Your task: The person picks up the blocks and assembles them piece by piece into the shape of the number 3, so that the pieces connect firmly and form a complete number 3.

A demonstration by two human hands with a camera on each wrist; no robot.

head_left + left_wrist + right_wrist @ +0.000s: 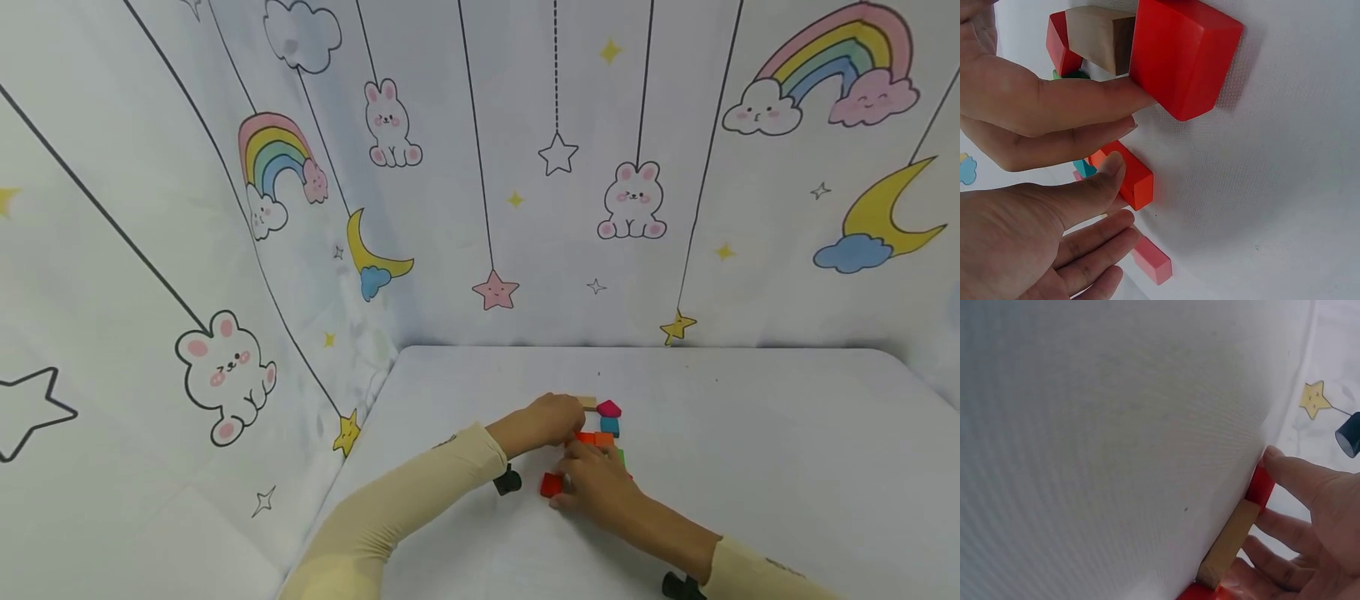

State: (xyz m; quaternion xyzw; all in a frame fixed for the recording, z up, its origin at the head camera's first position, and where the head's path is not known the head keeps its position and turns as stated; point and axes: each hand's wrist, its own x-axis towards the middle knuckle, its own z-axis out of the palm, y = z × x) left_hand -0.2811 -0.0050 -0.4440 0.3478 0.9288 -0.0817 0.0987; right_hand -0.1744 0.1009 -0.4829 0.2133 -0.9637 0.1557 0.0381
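Observation:
Several coloured toy blocks lie close together on the white table. My left hand [553, 418] is at the upper left of the group; in the left wrist view its thumb and forefinger pinch an orange block [1139, 181]. Nearer the table's front, my right hand [600, 483] holds a red block [551, 485] between thumb and forefinger. A plain wooden block [1229, 544] sits beside that red one, close to the right fingers. Past the left hand lies a pink block [1152, 259]. The hands partly cover the middle of the group.
A blue block [610, 427] and a dark pink block [609, 408] stand at the group's far right, beside a pale wooden block [588, 403]. Black wrist-camera parts [507, 481] show by the left forearm. A printed cloth wall [450, 208] rises behind the table.

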